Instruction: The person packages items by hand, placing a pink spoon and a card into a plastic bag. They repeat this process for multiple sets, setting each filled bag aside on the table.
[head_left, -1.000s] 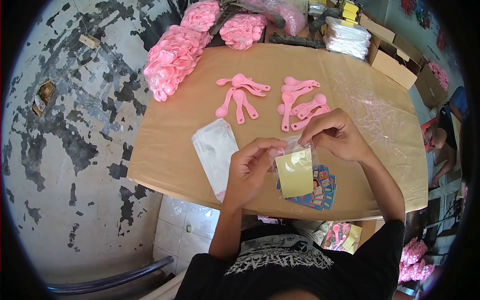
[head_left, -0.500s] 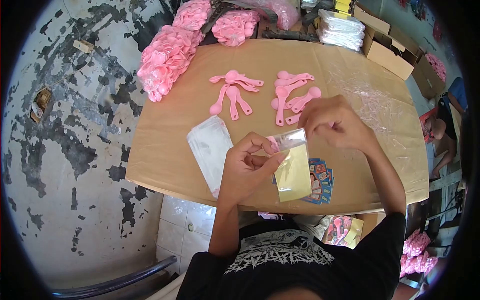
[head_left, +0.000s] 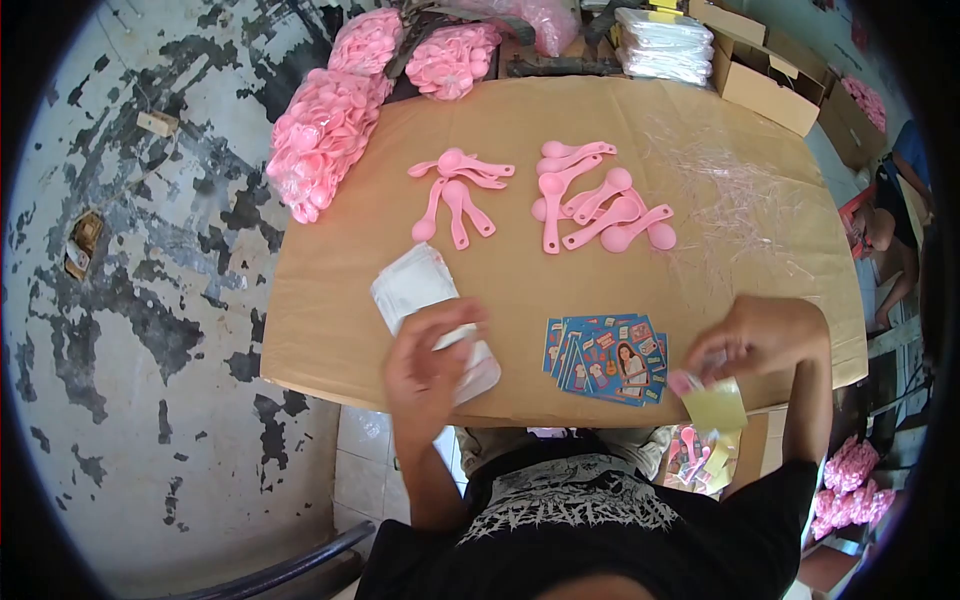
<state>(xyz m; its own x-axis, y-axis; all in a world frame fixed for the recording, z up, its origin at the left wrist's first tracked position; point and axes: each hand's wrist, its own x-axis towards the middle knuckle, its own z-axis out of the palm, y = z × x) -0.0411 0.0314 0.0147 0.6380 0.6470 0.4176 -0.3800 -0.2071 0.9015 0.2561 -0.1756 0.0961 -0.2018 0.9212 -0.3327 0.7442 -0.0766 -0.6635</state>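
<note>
My right hand (head_left: pixel 760 340) pinches the top of a clear plastic packet with a yellow card (head_left: pixel 716 408) in it, held past the table's front edge. A bit of pink shows at the pinched end. My left hand (head_left: pixel 428 362) hovers over a stack of white sleeves (head_left: pixel 415 285), thumb and fingers curved and apart. Between the hands lies a fanned pile of blue printed cards (head_left: pixel 608 360). Farther back are two loose groups of pink measuring spoons, a left group (head_left: pixel 457 195) and a right group (head_left: pixel 600 198).
Bags of pink spoons (head_left: pixel 325 140) stand at the back left. Stacked clear plastic bags (head_left: pixel 665 45) and a cardboard box (head_left: pixel 768 88) sit at the back right. Thin plastic strips (head_left: pixel 735 200) litter the table's right side. Below the front edge, a box holds more packets (head_left: pixel 700 458). Another person (head_left: pixel 895 225) sits at far right.
My right hand has carried the packet right and down, past the table edge. My left hand has let go of it and moved left over the white sleeves. The blue cards are now uncovered.
</note>
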